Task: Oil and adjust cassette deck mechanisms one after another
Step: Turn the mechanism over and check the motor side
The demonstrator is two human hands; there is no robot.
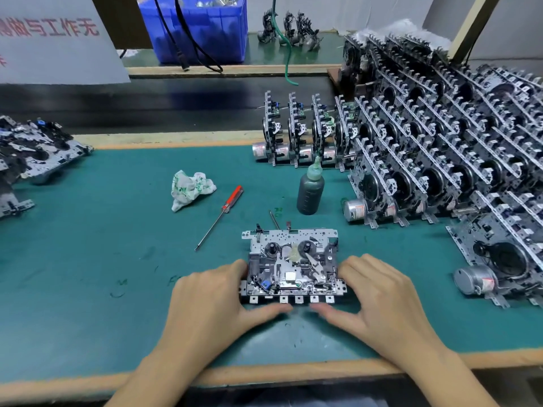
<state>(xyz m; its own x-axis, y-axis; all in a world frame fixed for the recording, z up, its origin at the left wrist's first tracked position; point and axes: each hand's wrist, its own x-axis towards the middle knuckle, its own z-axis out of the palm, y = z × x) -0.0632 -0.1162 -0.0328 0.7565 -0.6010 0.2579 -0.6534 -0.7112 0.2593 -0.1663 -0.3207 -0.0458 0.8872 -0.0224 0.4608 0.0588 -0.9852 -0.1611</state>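
Deck (pixel 292 264) lies on the worktop (pixel 117 245), left hand (pixel 217 301) and right hand (pixel 379 295) gripping its sides; oil bottle (pixel 310 190) at one o'clock; steady it first.

Place: a factory assembly workbench.
Surface: green work mat (pixel 88 259), lower frame.
Stock: stacked cassette deck mechanisms (pixel 440 160), right.
Storage: blue parts bin (pixel 202 27), top.
Belt: black conveyor (pixel 176 104) behind.
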